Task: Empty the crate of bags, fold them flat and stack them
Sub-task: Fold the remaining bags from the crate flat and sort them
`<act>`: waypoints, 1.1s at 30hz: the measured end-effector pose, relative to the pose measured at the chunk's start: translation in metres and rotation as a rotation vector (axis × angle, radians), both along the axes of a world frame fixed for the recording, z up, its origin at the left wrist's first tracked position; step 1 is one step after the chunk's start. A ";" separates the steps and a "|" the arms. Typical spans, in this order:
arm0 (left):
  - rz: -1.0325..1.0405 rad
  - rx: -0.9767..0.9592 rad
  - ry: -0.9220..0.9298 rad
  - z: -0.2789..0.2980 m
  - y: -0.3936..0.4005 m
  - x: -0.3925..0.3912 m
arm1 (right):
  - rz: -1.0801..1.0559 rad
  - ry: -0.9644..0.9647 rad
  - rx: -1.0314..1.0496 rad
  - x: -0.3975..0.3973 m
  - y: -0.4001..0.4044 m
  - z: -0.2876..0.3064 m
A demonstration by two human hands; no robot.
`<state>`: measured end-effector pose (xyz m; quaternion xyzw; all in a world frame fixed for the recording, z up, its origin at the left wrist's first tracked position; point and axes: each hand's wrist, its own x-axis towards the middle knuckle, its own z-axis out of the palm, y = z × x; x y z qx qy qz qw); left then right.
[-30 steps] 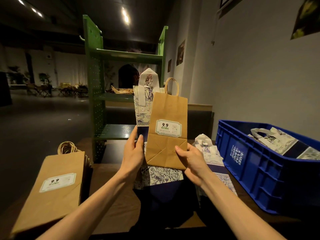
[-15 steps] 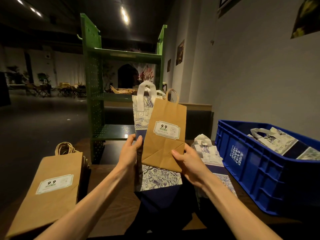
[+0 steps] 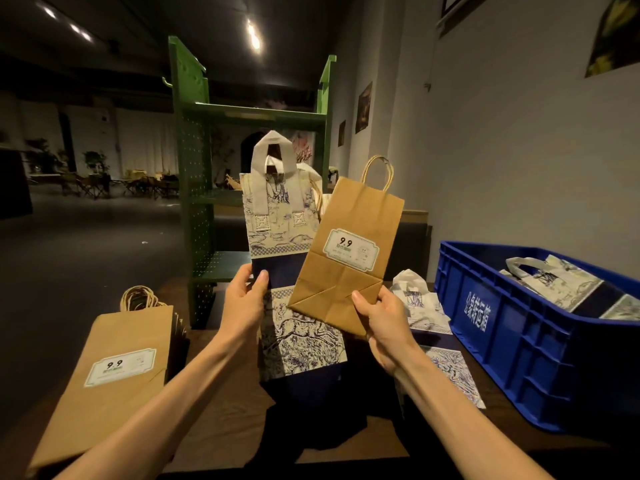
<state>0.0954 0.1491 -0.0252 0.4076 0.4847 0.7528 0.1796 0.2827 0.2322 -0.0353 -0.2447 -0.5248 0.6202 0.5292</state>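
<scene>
The person is holding two flattened bags up in front of them, one in each hand. The right hand (image 3: 381, 327) is pinching the bottom corner of a brown paper bag (image 3: 349, 258), thumb on the front and fingers curled behind, and the bag is tilting to the right with its twisted handles up. The left hand (image 3: 244, 299) is gripping the edge of a blue-and-white printed bag (image 3: 277, 216), which is standing upright just behind and to the left of the brown one, the two overlapping a little.

On the worktop (image 3: 228, 420) a stack of brown bags (image 3: 114, 368) is lying to the left, and printed bags (image 3: 429, 320) are lying flat near the blue crate (image 3: 498, 344) on the right. The crate is still holding at least one printed bag, so the emptying looks unfinished.

The step in hand appears to be sorting the two by kind. To do it well, the brown bag should be kept pressed flat along its bottom fold, carried across to the left stack, and laid label-up with its edges and handles lined up with the ones beneath. The thin paper will likely spring open if held only by one corner, so smoothing it down with a flat palm after placing would help. The printed bag should go to its own pile on the right.
</scene>
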 end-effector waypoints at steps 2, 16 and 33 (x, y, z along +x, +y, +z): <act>0.005 -0.011 -0.023 0.000 -0.003 -0.005 | 0.063 -0.017 -0.021 0.004 0.001 0.002; -0.011 -0.095 -0.216 -0.005 -0.010 -0.035 | -0.148 -0.162 0.169 0.027 0.019 0.014; 0.005 -0.084 -0.253 -0.013 -0.019 -0.035 | -0.284 -0.052 0.380 0.019 0.003 0.010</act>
